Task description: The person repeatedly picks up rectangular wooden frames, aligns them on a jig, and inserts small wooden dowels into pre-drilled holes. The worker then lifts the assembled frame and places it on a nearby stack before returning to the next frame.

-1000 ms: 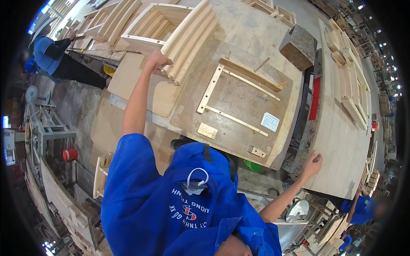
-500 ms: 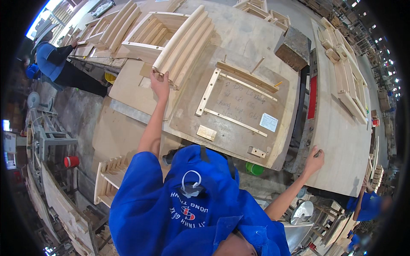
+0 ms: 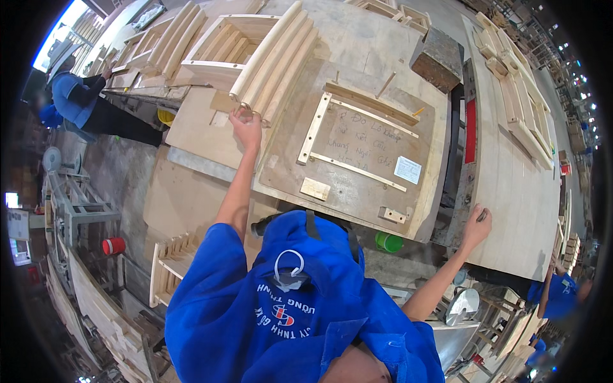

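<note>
Nearest the lens, blue shirt, hiding most of the body and the bench edge below. At the right, right hand resting on a long board, fingers curled, grip hard to make out. Farther up, left hand closed on the end of stacked curved slats. Beyond, wooden frame, partly covered by slats.

1. Blue short-sleeved work shirt, loose fit, creased fabric; fills lower centre, approx 6 o'clock.
2. White printed lettering w/ small red-and-white emblem across the shirt; not legible enough to describe further.
3. Sleeves end above elbows; forearms & both hands bare, no gloves.
4. White cord loop & dark strap over the shirt, approx 12 o'clock of the emblem.
</note>
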Demonstrator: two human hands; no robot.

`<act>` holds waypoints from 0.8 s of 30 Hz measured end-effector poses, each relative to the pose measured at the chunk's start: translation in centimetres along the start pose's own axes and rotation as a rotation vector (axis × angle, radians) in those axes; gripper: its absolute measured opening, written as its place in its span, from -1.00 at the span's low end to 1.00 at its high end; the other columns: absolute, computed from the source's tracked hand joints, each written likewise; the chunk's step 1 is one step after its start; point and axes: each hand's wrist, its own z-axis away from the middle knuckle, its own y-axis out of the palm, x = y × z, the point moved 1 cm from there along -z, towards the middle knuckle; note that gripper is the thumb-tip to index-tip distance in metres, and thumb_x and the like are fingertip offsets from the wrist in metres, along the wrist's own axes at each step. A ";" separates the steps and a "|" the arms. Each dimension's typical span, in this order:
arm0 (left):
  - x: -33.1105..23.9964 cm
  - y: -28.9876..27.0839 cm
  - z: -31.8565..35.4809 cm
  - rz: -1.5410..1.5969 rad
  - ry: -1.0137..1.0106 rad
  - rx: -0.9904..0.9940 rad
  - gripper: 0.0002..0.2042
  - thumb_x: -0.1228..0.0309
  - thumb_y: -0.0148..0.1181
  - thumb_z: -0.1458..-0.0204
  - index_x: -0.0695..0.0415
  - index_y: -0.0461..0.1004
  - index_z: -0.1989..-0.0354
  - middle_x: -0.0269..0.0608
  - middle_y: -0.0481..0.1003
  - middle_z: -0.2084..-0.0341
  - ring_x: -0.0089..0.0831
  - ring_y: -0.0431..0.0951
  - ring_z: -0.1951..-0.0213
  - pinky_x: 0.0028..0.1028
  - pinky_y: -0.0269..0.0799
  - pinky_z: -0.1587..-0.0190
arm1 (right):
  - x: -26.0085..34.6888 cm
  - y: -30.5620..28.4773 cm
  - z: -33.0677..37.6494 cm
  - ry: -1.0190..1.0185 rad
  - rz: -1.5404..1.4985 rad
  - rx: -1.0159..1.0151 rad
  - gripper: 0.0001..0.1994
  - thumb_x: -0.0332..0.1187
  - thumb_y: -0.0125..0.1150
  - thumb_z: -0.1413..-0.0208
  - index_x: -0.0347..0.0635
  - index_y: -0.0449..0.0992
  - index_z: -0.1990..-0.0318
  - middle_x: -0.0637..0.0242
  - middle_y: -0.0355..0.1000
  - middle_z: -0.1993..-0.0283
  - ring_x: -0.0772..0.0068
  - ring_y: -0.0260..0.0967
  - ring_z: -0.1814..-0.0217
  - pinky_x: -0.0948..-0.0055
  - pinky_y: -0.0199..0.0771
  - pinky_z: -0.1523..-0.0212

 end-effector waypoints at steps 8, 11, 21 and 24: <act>3.0 -0.2 -0.6 0.118 0.034 0.053 -0.23 0.54 0.32 0.15 0.33 0.03 -0.26 -0.07 0.37 -0.09 -0.46 0.51 0.28 -0.46 0.47 0.22 | -0.1 0.1 -0.3 0.031 -0.006 -0.006 -0.50 -0.03 0.17 -0.12 -0.38 0.51 0.07 -0.12 0.48 0.06 -0.12 0.39 -0.02 0.08 0.36 -0.04; 3.1 -1.5 -1.5 0.076 0.016 0.076 -0.27 0.48 0.37 0.11 0.31 0.09 -0.24 -0.16 0.44 -0.02 -0.47 0.48 0.26 -0.45 0.44 0.16 | -0.4 -0.2 -0.2 0.015 -0.019 -0.014 -0.51 -0.04 0.18 -0.12 -0.38 0.51 0.07 -0.11 0.48 0.06 -0.11 0.39 -0.02 0.09 0.36 -0.05; 4.6 -1.5 -8.6 0.669 -0.505 0.379 -0.23 -0.33 -0.32 -0.14 0.14 0.22 -0.21 -0.27 0.34 0.06 -0.42 0.32 0.13 -0.24 0.24 0.00 | 0.1 -0.2 -0.7 0.061 0.027 -0.006 -0.52 -0.03 0.13 -0.14 -0.34 0.51 0.06 -0.05 0.47 0.01 -0.08 0.34 -0.09 0.12 0.29 -0.13; 4.6 -0.6 -10.3 0.741 -0.477 0.399 -0.07 -0.49 -0.40 -0.02 0.17 0.24 -0.20 -0.26 0.35 0.16 -0.38 0.29 0.16 -0.27 0.21 0.02 | -1.0 0.4 -1.0 0.030 0.025 -0.016 -0.52 -0.01 0.12 -0.15 -0.32 0.52 0.05 -0.05 0.47 0.01 -0.09 0.34 -0.09 0.11 0.29 -0.12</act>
